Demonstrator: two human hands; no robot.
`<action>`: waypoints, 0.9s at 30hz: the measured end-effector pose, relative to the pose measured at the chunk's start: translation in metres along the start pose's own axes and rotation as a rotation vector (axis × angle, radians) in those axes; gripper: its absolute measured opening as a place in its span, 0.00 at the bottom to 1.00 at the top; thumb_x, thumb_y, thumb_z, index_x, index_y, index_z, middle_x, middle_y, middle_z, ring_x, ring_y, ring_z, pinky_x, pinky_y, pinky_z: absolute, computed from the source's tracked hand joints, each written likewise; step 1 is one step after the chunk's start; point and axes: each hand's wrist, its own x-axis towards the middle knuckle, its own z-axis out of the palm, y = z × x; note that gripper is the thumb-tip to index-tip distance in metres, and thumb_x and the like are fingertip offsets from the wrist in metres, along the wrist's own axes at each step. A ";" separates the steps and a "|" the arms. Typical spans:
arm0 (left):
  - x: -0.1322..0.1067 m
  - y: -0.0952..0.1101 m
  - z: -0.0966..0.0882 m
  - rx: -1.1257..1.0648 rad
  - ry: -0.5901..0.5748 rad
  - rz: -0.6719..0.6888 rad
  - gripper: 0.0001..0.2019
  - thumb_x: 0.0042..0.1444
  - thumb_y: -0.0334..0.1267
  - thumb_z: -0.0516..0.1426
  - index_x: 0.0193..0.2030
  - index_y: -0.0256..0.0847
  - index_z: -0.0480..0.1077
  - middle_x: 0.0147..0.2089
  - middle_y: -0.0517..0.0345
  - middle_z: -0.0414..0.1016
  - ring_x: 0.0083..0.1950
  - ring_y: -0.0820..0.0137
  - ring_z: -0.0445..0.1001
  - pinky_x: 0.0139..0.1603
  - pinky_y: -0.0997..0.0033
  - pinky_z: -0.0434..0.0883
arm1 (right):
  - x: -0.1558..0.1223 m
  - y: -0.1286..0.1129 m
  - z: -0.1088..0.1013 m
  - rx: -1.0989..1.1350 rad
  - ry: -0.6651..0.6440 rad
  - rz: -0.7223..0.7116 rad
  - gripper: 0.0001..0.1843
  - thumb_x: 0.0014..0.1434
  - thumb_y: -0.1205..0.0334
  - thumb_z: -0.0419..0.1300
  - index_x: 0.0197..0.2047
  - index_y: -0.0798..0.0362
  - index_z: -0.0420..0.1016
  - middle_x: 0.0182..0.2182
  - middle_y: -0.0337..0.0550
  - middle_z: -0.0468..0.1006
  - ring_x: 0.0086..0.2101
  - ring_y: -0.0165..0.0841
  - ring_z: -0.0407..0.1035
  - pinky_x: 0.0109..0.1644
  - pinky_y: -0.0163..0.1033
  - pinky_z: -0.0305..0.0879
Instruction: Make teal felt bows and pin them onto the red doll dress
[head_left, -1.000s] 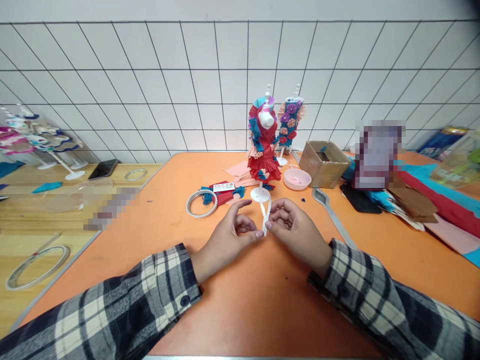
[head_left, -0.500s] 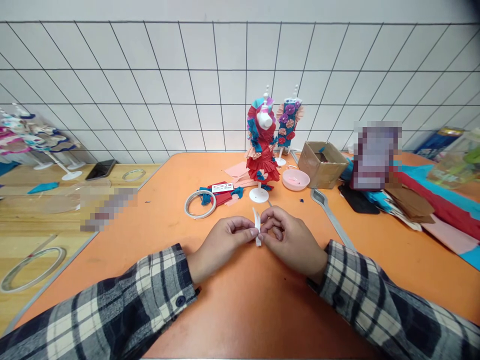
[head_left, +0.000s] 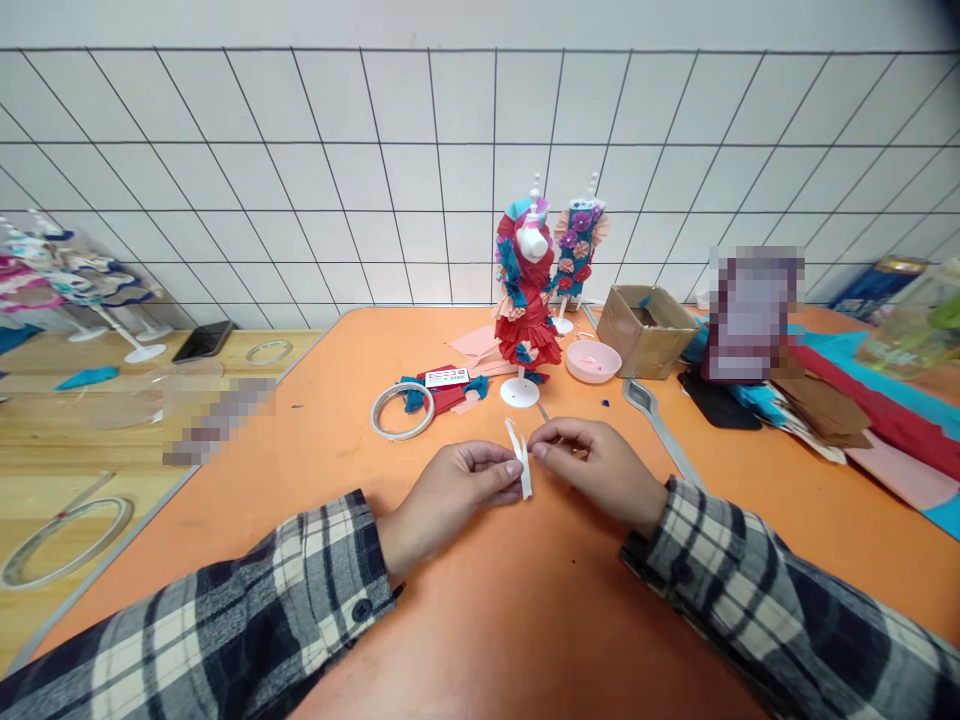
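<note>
My left hand (head_left: 474,474) is closed in a pinch on a narrow white strip (head_left: 526,480), which looks like tape or paper. The strip stands nearly upright above the orange table, and its top end splits into two thin tails. Close beside the right tail is my right hand (head_left: 589,462), thumb and forefinger pressed together. Whether those fingertips grip the tail or only a tiny bit of it cannot be made out. Just beyond the hands stands a small white dress form (head_left: 532,243) wearing a ruffled red dress (head_left: 529,335) with blue and pink trim.
Left of the dress form lie a tape roll (head_left: 403,411) and red and blue scraps (head_left: 450,398). A pink bowl (head_left: 593,361), a cardboard box (head_left: 647,335) and a grey strap-like tool (head_left: 660,430) are to the right. Coloured paper sheets (head_left: 885,400) cover the far right.
My right hand has shifted a little to the right, away from my left fingers. The white strip stays in my left hand and now leans slightly, its lower end more exposed.
</note>
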 end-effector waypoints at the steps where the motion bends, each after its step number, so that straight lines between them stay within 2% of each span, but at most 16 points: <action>1: 0.000 -0.001 0.000 -0.014 -0.007 0.001 0.13 0.46 0.39 0.67 0.35 0.33 0.76 0.34 0.52 0.78 0.37 0.67 0.76 0.49 0.61 0.71 | -0.001 0.000 0.003 0.009 -0.002 0.005 0.09 0.54 0.58 0.57 0.32 0.53 0.76 0.25 0.38 0.77 0.26 0.30 0.68 0.29 0.33 0.62; 6: 0.001 0.000 -0.001 0.020 -0.002 0.019 0.13 0.46 0.40 0.67 0.35 0.33 0.76 0.34 0.52 0.78 0.37 0.66 0.76 0.48 0.61 0.71 | -0.005 -0.001 0.013 0.006 0.019 0.052 0.06 0.51 0.60 0.61 0.31 0.53 0.76 0.20 0.36 0.72 0.21 0.27 0.62 0.25 0.32 0.59; 9: 0.001 0.002 -0.002 0.093 -0.001 0.036 0.13 0.45 0.41 0.67 0.33 0.33 0.74 0.32 0.53 0.77 0.35 0.67 0.75 0.45 0.62 0.71 | -0.006 -0.002 0.015 -0.015 0.021 0.006 0.05 0.51 0.62 0.60 0.30 0.53 0.75 0.20 0.35 0.71 0.21 0.27 0.62 0.25 0.32 0.59; 11: 0.000 0.003 -0.001 0.078 -0.027 0.028 0.13 0.45 0.41 0.67 0.32 0.33 0.74 0.31 0.54 0.76 0.34 0.67 0.75 0.43 0.63 0.72 | -0.007 -0.004 0.016 -0.069 0.031 -0.082 0.03 0.52 0.64 0.60 0.29 0.53 0.74 0.21 0.35 0.70 0.22 0.26 0.62 0.26 0.31 0.59; 14: -0.003 0.002 0.002 -0.062 -0.064 -0.021 0.12 0.45 0.38 0.67 0.32 0.33 0.73 0.31 0.54 0.75 0.34 0.69 0.74 0.43 0.65 0.72 | -0.010 -0.006 0.017 -0.237 0.079 -0.277 0.02 0.52 0.67 0.59 0.29 0.53 0.71 0.24 0.36 0.72 0.24 0.27 0.64 0.28 0.32 0.59; 17: -0.006 0.002 0.003 -0.214 -0.036 -0.065 0.08 0.47 0.34 0.66 0.32 0.34 0.72 0.31 0.55 0.75 0.35 0.70 0.74 0.44 0.67 0.72 | -0.013 -0.007 0.015 -0.456 0.099 -0.524 0.04 0.58 0.66 0.57 0.34 0.51 0.73 0.32 0.40 0.77 0.33 0.31 0.69 0.35 0.34 0.61; 19: -0.006 0.002 0.003 -0.243 -0.021 -0.065 0.07 0.49 0.33 0.65 0.32 0.35 0.72 0.31 0.56 0.74 0.35 0.71 0.74 0.44 0.69 0.72 | -0.016 -0.006 0.014 -0.551 0.123 -0.594 0.07 0.62 0.63 0.54 0.38 0.49 0.74 0.37 0.40 0.79 0.37 0.32 0.71 0.38 0.35 0.60; 21: -0.004 0.003 0.003 -0.219 -0.024 -0.039 0.06 0.51 0.34 0.64 0.33 0.34 0.72 0.32 0.56 0.74 0.36 0.72 0.73 0.44 0.71 0.71 | -0.017 -0.007 0.014 -0.615 0.175 -0.540 0.07 0.63 0.61 0.54 0.40 0.48 0.73 0.38 0.39 0.79 0.36 0.31 0.72 0.35 0.35 0.59; 24: -0.001 0.003 0.001 -0.174 -0.017 0.027 0.07 0.53 0.35 0.63 0.35 0.34 0.72 0.34 0.55 0.74 0.37 0.72 0.73 0.44 0.71 0.71 | -0.018 -0.010 0.016 -0.710 0.220 -0.364 0.07 0.61 0.59 0.55 0.42 0.49 0.71 0.35 0.39 0.79 0.33 0.33 0.72 0.29 0.36 0.55; 27: 0.000 0.002 0.001 -0.149 0.008 0.043 0.09 0.53 0.37 0.63 0.37 0.33 0.71 0.34 0.54 0.74 0.37 0.71 0.73 0.45 0.69 0.71 | -0.017 -0.011 0.015 -0.690 0.240 -0.238 0.17 0.57 0.61 0.57 0.51 0.50 0.66 0.34 0.38 0.78 0.29 0.33 0.71 0.27 0.36 0.53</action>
